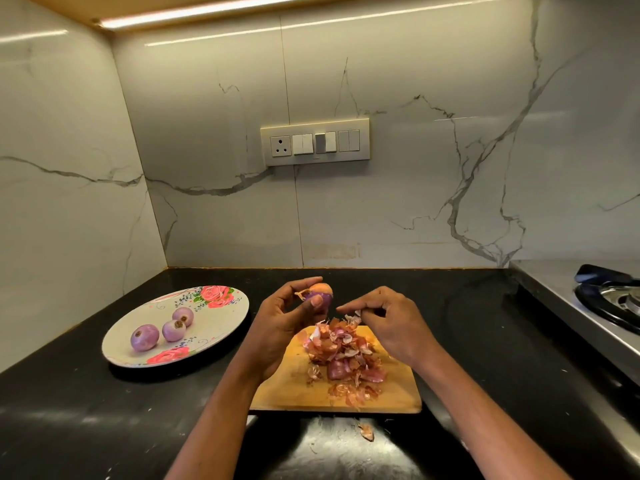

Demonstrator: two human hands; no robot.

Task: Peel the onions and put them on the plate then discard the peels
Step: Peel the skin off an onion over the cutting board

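My left hand (282, 320) grips a partly peeled onion (320, 294), purple below with orange skin still on top, above the far edge of a wooden cutting board (287, 389). Just to its right, my right hand (384, 315) pinches a small pale scrap of peel (356, 312). A heap of onion peels (343, 355) lies on the board under both hands. Three peeled purple onions (173, 329) sit on a floral plate (221, 317) to the left.
The black countertop (86, 410) runs to marble walls at the back and left. A steel gas stove (609, 303) stands at the right edge. One stray peel (367, 432) lies on the counter in front of the board. A switch panel (315, 142) is on the back wall.
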